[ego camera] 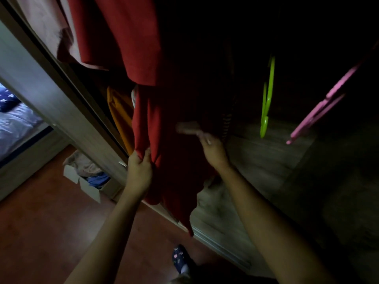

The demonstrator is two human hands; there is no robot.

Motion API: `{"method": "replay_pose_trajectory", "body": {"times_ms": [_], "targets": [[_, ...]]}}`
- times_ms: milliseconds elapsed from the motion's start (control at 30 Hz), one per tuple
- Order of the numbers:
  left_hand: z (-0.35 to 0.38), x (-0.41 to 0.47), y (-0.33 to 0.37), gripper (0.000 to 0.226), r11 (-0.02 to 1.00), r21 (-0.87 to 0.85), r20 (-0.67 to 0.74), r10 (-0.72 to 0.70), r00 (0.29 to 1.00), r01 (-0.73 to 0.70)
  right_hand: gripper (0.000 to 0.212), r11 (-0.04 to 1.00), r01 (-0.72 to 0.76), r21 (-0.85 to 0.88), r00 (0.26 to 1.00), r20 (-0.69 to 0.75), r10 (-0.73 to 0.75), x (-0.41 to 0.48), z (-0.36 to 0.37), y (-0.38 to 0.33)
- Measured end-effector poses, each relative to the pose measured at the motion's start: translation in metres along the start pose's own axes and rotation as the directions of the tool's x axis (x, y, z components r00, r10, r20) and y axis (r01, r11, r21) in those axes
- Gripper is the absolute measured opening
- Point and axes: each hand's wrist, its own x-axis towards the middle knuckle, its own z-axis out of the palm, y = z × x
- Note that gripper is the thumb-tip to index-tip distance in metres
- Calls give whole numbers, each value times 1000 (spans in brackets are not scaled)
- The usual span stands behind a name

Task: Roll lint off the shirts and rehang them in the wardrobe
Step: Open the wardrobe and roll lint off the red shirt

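Observation:
A long red shirt (176, 160) hangs inside the dark wardrobe, at the middle of the view. My left hand (139, 171) pinches a fold at its left edge and holds the cloth taut. My right hand (213, 150) grips the handle of a lint roller (187, 127), whose pale head is blurred and lies against the front of the shirt. Another red garment (123, 37) hangs above it, to the left.
An orange garment (121, 115) hangs behind the red shirt. Empty green hanger (267, 99) and pink hanger (320, 107) dangle to the right. A cardboard box (90, 187) with clothes sits on the floor by the wardrobe's left frame (61, 103). A bed (14, 124) shows at far left.

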Motion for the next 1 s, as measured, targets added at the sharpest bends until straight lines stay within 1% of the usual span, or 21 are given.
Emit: {"method": "replay_pose_trajectory", "body": {"times_ms": [33, 67, 100, 167, 200, 267, 300, 333, 400, 433, 533, 600, 633, 700, 767, 833, 933, 1000], "targets": [[1, 1, -1, 23, 1000, 10, 3, 3, 1000, -3, 26, 992, -127, -6, 983, 134, 127, -14, 11, 13], [1, 2, -2, 23, 1000, 24, 9, 10, 1000, -10, 28, 977, -206, -49, 949, 234, 212, -27, 22, 29], [1, 3, -3, 24, 999, 38, 15, 22, 1000, -22, 28, 960, -265, -94, 912, 300, 281, -39, 31, 44], [-1, 2, -5, 26, 998, 47, 29, 38, 999, -40, 28, 932, -327, -155, 854, 374, 362, -58, 42, 64], [-2, 1, -5, 29, 998, 45, 34, 38, 999, -39, 29, 931, -337, -140, 845, 390, 365, -64, 44, 67], [-3, -1, -4, 32, 999, 42, 39, 30, 999, -32, 27, 932, -353, -88, 846, 395, 358, -66, 40, 63], [-3, -1, -4, 33, 999, 42, 42, 28, 999, -30, 25, 933, -357, -42, 859, 377, 346, -62, 35, 54], [-1, -1, -3, 34, 999, 42, 42, 31, 999, -32, 26, 940, -342, 1, 885, 337, 321, -56, 28, 44], [1, -1, -2, 32, 998, 40, 34, 39, 999, -40, 34, 965, -248, 89, 948, 229, 223, -41, 8, 18], [2, -1, -2, 32, 998, 37, 27, 41, 999, -42, 34, 969, -206, 137, 967, 181, 180, -33, -3, 2], [3, -3, 1, 30, 999, 37, 28, 29, 999, -30, 30, 938, -166, 304, 986, 55, 156, -6, -35, -43], [3, -6, 3, 32, 999, 43, 51, 29, 998, -31, 20, 908, -94, 407, 989, -70, 134, 10, -49, -64], [4, -7, 4, 33, 998, 48, 61, 35, 998, -38, 17, 896, -67, 440, 989, -90, 118, 16, -56, -71], [3, -9, 6, 35, 997, 64, 86, 27, 996, -33, 19, 856, -83, 510, 991, -47, 125, 17, -60, -75], [2, -10, 8, 37, 998, 60, 125, 25, 992, -33, 23, 828, -162, 537, 985, 36, 169, 4, -57, -70], [1, -7, 7, 39, 998, 47, 157, 34, 987, -42, 27, 850, -210, 483, 978, 103, 184, -17, -44, -53], [2, 0, 1, 38, 998, 37, 156, 35, 987, -42, 22, 891, -242, 384, 963, 209, 171, -56, -15, -24], [5, 5, 0, 46, 996, 49, 186, 67, 980, -78, 26, 903, -292, 315, 939, 275, 208, -80, -3, -14]]}}
